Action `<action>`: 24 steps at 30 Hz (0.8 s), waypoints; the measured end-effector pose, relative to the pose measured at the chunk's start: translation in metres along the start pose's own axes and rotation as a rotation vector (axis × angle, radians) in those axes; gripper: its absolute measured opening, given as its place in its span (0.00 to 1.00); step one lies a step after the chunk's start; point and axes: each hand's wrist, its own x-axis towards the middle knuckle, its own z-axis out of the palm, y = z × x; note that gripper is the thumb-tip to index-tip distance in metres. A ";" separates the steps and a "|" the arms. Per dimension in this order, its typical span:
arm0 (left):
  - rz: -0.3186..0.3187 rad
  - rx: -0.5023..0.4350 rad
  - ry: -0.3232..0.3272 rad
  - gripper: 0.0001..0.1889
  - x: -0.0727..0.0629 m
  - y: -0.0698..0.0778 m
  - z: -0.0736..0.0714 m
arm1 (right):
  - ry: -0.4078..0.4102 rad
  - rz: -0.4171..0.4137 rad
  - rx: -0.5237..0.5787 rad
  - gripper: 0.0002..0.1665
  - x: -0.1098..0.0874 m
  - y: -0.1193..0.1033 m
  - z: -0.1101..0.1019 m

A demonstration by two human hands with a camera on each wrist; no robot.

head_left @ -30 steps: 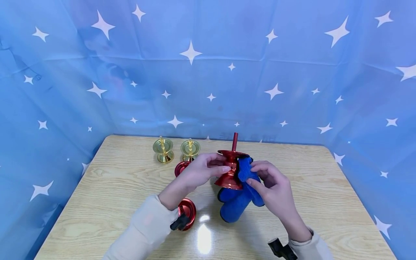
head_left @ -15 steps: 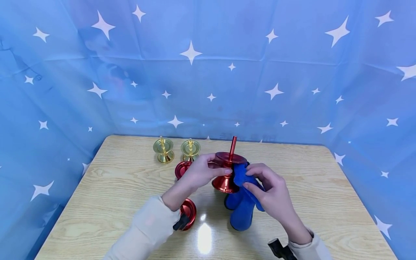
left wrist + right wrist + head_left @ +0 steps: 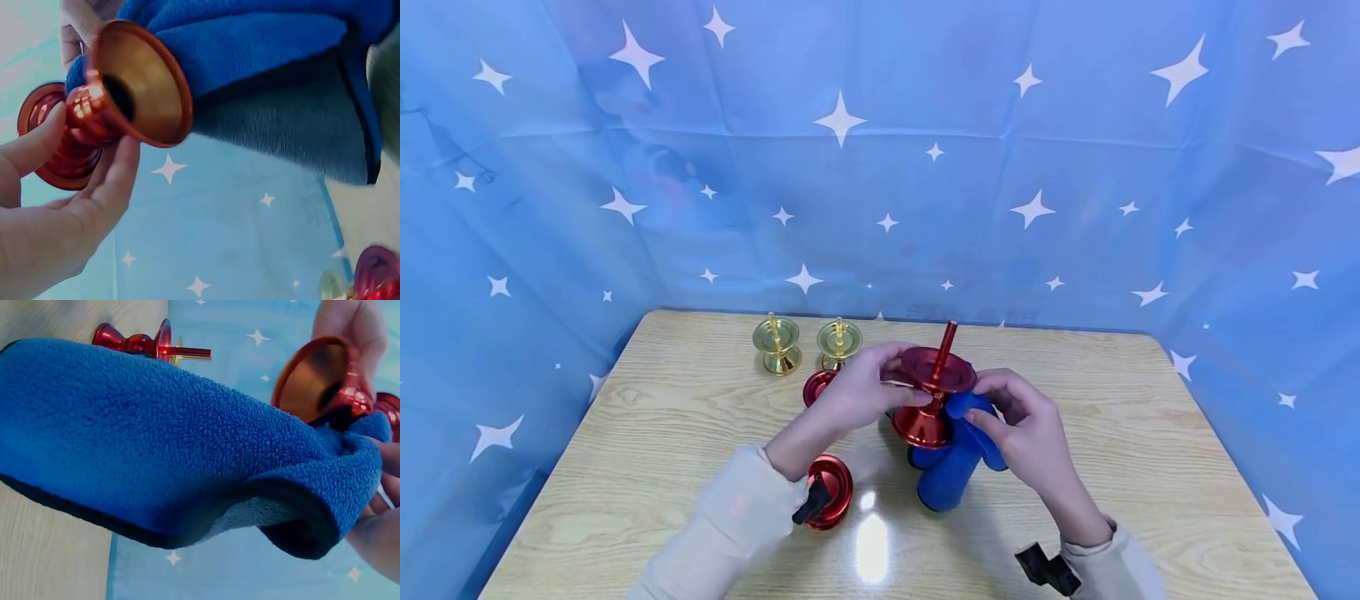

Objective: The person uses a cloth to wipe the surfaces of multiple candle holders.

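Red holder (image 3: 922,427) and blue cloth (image 3: 951,479), lower centre of the frame.
The left hand (image 3: 874,390) grips the holder, the right hand (image 3: 1028,417) pinches the cloth against it (two golden holders (image 3: 782,360) stand farther left).

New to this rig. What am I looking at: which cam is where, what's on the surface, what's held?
No robot here, just a person's two bare hands. The wide picture comes from a head-worn camera looking forward and down; the two close-ups come from wrist-worn cameras, apparently the black devices.

The left hand grips a shiny red flared stand with a dish and rod on top. The right hand pinches a fuzzy blue cloth with dark edging at the stand's stem.

On the pale wood-grain table are two shiny gold stands toward the back and two more red stands, partly hidden by the left arm.
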 end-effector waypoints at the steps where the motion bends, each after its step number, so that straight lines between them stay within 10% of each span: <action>1: 0.026 0.051 0.001 0.22 0.000 0.001 0.000 | 0.001 0.005 0.001 0.15 0.000 0.000 0.000; 9: 0.105 0.336 -0.155 0.21 0.005 0.007 -0.014 | 0.009 0.045 -0.013 0.13 0.003 0.004 0.000; 14: -0.005 0.147 -0.255 0.16 0.010 0.008 -0.026 | 0.005 0.064 -0.016 0.13 0.008 0.007 0.001; 24: -0.132 -0.123 -0.093 0.15 0.029 -0.005 -0.028 | -0.015 0.109 -0.035 0.12 0.013 0.018 0.006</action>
